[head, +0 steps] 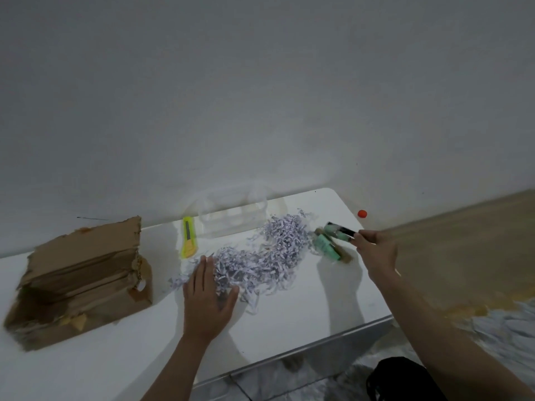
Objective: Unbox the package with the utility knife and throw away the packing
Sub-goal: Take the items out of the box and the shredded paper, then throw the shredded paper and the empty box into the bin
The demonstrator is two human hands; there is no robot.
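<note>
A white table (289,314) stands against a wall (260,82); an orange ball (362,213) lies beyond.

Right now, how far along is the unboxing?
Done: the cardboard box lies torn open, the utility knife is set down, and the shredded paper is spread over the table. In hand: the right hand holds a green tube by a second tube; the left hand rests flat on the shreds. Left: throwing away the packing.

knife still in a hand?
No, the utility knife lies on the table beside the shredded paper, touched by neither hand.
</note>
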